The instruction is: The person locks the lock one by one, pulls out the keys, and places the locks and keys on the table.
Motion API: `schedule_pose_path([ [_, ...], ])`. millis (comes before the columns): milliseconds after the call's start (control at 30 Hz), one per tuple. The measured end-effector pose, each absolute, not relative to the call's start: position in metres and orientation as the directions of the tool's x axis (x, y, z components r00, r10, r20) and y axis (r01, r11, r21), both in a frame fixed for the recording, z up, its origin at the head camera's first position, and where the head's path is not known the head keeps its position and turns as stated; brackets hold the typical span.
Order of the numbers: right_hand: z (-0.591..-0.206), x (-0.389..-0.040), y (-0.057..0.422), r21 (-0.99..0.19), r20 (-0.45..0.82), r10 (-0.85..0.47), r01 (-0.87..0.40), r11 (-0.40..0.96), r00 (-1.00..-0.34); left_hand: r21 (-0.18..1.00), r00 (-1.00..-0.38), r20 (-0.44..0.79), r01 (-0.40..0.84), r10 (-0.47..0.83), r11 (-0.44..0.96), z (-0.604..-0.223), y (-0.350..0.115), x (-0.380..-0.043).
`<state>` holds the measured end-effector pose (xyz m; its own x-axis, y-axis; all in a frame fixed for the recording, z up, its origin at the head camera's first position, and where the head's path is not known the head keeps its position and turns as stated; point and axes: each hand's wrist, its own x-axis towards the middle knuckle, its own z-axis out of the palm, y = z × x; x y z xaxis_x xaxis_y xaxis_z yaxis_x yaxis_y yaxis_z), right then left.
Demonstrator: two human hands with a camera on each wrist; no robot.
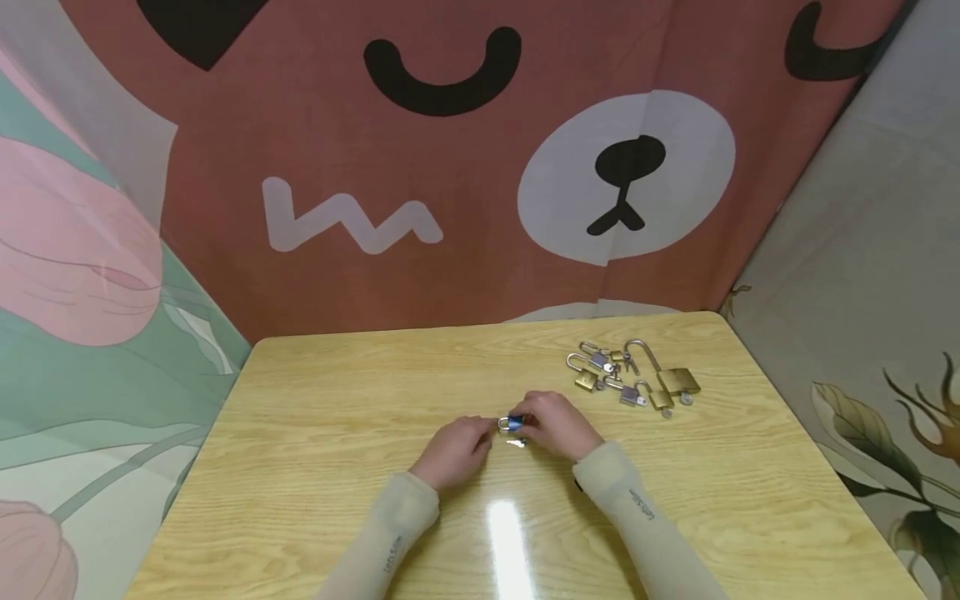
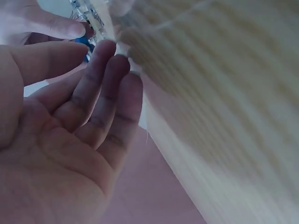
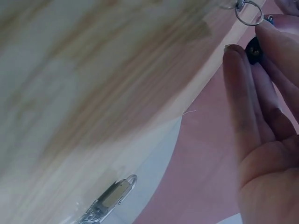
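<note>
The right hand (image 1: 555, 425) pinches the body of a blue padlock (image 1: 515, 423) between thumb and fingers. The padlock lies directly leftward of it, long axis roughly side to side, shackle (image 1: 503, 424) facing the left hand (image 1: 456, 452). That hand's fingers extend loosely, tips just beside the shackle; contact is unclear. Keys (image 1: 516, 443) sit nearer the person. Other padlocks (image 1: 678, 381) cluster farther off, to the right; the surface (image 1: 337, 417) offers open room leftward, its far edge well apart.
</note>
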<state>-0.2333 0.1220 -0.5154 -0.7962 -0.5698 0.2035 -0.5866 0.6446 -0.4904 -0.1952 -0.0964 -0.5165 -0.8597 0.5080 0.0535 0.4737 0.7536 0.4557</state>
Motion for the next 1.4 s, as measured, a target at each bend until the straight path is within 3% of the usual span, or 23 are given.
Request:
schedule_pose_path([
  [467,-0.515,-0.232,0.122,-0.395,0.208,-0.575,-0.605,0.691,-0.792,0.426,-0.852,-0.011,0.470,0.524,0.773,-0.518,-0.093,-0.191],
  [667,-0.515,-0.232,0.124,-0.421,0.181,-0.533,-0.555,0.718,-0.827,0.420,-0.850,-0.023,0.469,0.526,0.777,-0.519,-0.093,-0.191],
  [833,-0.515,-0.234,0.127,-0.519,0.125,-0.506,-0.491,0.700,-0.854,0.428,-0.853,-0.039,0.456,0.520,0.780,-0.517,-0.094,-0.190],
  [1033,-0.516,-0.249,0.145,-0.557,0.187,-0.377,-0.414,0.720,-0.907,0.411,-0.869,0.019,0.457,0.494,0.789,-0.517,-0.095,-0.191],
  [1233,-0.519,-0.268,0.180,-0.475,0.291,-0.174,-0.300,0.828,-0.941,0.429,-0.840,0.083,0.516,0.536,0.741,-0.514,-0.092,-0.193],
  [1400,-0.522,-0.274,0.203,-0.390,0.279,-0.160,-0.264,0.882,-0.947,0.466,-0.824,0.101,0.535,0.558,0.705,-0.513,-0.087,-0.196],
])
